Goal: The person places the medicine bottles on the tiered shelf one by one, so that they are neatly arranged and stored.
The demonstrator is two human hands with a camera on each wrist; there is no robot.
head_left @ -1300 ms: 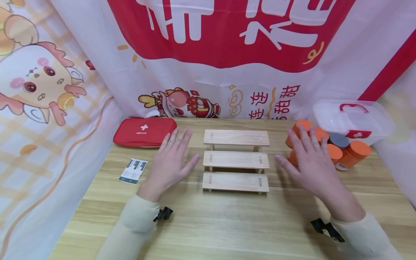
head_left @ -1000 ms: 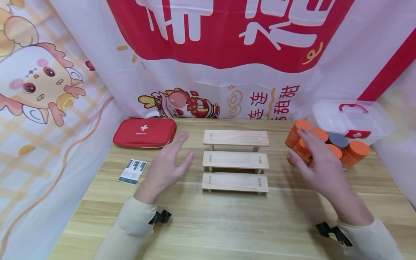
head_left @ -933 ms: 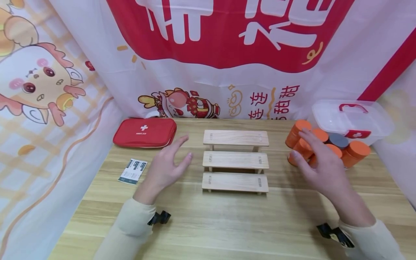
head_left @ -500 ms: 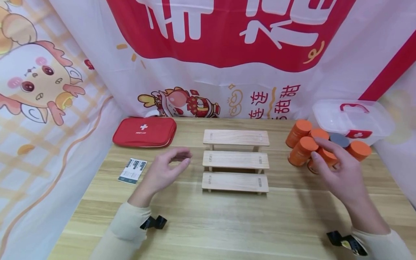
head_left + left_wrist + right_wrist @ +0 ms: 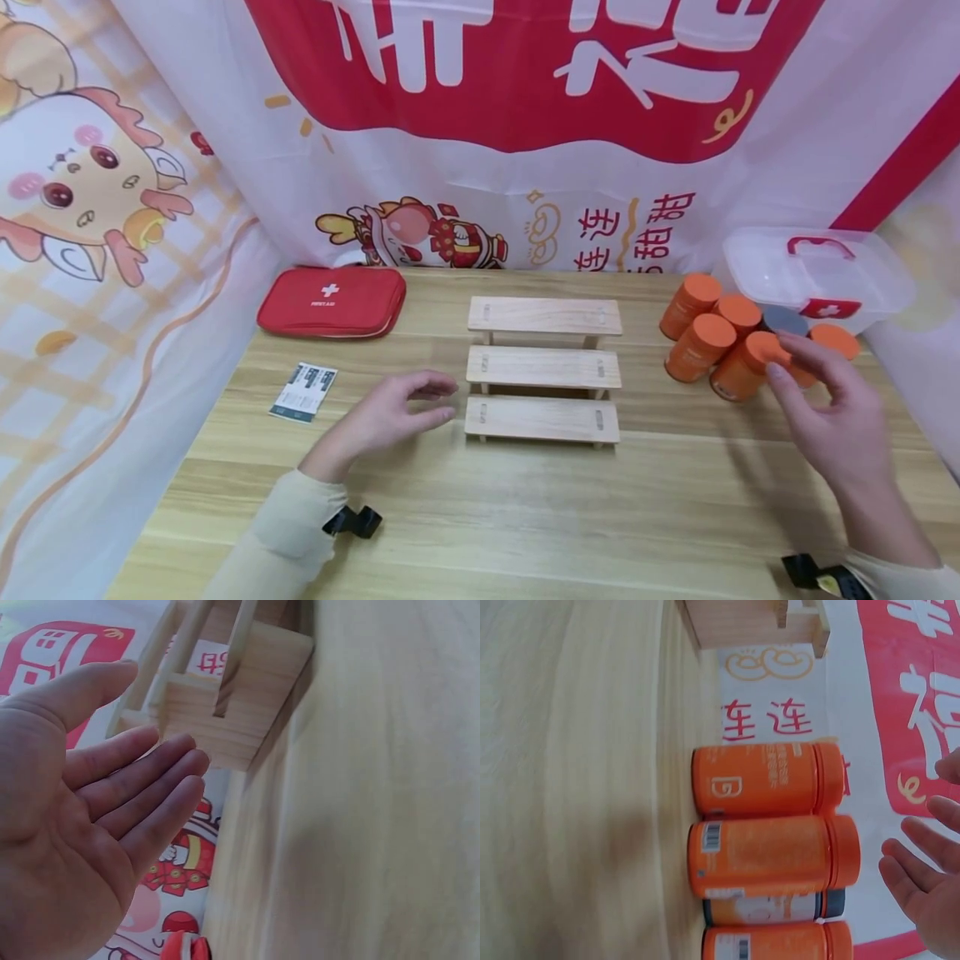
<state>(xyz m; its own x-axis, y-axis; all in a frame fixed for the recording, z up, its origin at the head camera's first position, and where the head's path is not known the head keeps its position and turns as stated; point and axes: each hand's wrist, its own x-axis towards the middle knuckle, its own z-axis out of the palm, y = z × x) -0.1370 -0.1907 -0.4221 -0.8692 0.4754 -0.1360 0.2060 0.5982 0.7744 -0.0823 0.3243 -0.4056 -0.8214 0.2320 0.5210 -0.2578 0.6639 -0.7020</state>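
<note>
My left hand (image 5: 390, 417) hovers just left of a wooden three-step stand (image 5: 543, 367), palm facing it and fingers loosely bent. The left wrist view shows that palm (image 5: 67, 802) bare, with the fingertips near the stand's side panel. On the right, my right hand (image 5: 840, 408) is above the front of a cluster of orange bottles (image 5: 697, 350); its thumb and index fingertip overlap the cap of the front bottle (image 5: 750, 367). From the right wrist, the fingers (image 5: 911, 870) appear spread beyond the caps, holding nothing. A bottle with a grey cap (image 5: 783, 319) stands among the orange ones.
A red first aid pouch (image 5: 330, 304) lies at the back left, with a small printed card (image 5: 303, 392) before it. Behind the bottles sits a clear lidded box (image 5: 817, 271) with a red handle. A printed cloth (image 5: 510, 183) hangs along the table's back.
My right hand has drawn right and toward me, uncovering more bottles. The left hand has come nearer to me from beside the pouch, its fingers bending. The stand and bottles have stayed put.
</note>
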